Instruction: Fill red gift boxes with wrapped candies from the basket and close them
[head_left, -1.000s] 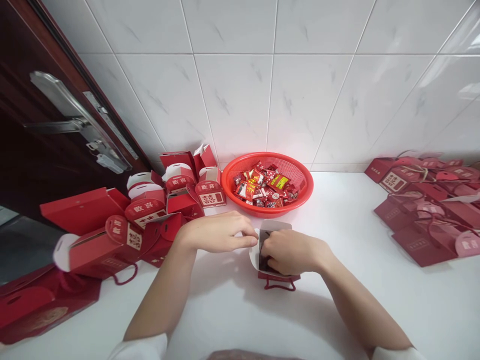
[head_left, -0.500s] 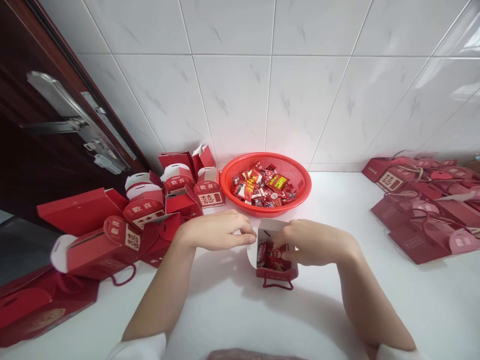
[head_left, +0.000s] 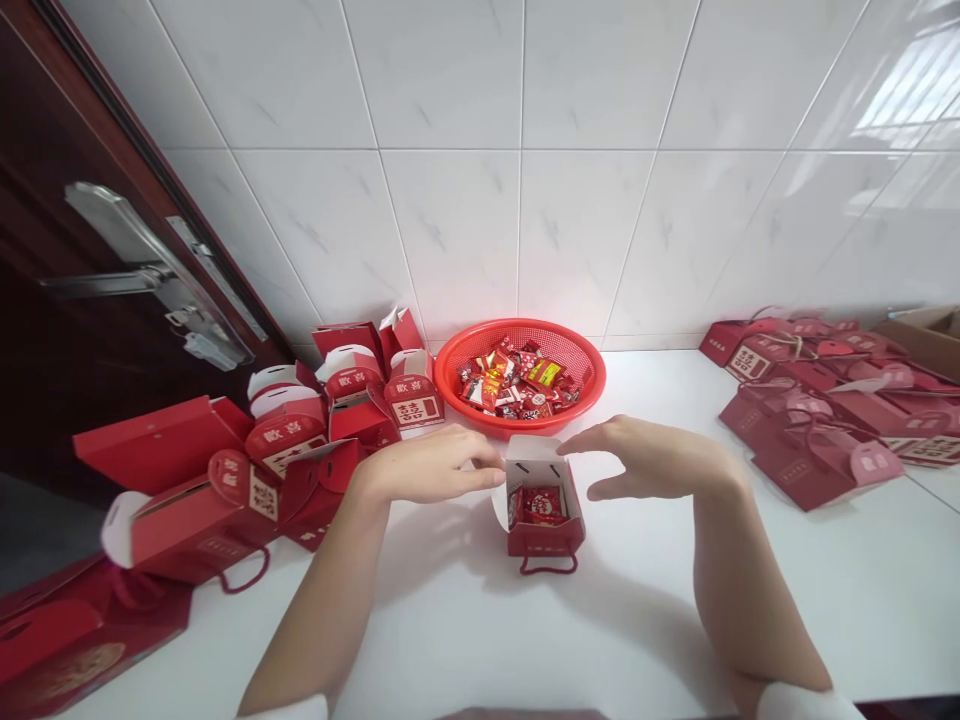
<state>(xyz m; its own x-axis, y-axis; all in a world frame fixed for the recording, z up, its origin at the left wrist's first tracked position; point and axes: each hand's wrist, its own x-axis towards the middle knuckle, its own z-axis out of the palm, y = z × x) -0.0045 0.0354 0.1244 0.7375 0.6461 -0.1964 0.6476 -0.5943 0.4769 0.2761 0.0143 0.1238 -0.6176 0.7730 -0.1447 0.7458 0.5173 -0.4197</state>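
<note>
A small red candy box (head_left: 546,543) stands with its top open on the white table, a red cord handle at its front. Red-wrapped candies (head_left: 541,504) lie inside it. My left hand (head_left: 442,465) is at the box's left white flap, thumb and fingertips close together on its edge; the exact grip is partly hidden. To the right of the box, my right hand (head_left: 637,460) hovers open and empty, thumb and fingers spread apart, fingertips near the raised back flap. Just behind the box sits a red plastic basket (head_left: 517,428) of mixed wrapped candies.
Several red gift boxes (head_left: 202,520) crowd the left side, some with lids up. More red boxes (head_left: 810,440) are piled at the right, with a cardboard box (head_left: 926,338) behind them. A tiled wall (head_left: 465,240) backs the table; a dark door (head_left: 45,340) stands left.
My right hand has come out of the box and opened to its right, showing the candies inside. The left hand stays at the flap. The view has shifted slightly right and up.
</note>
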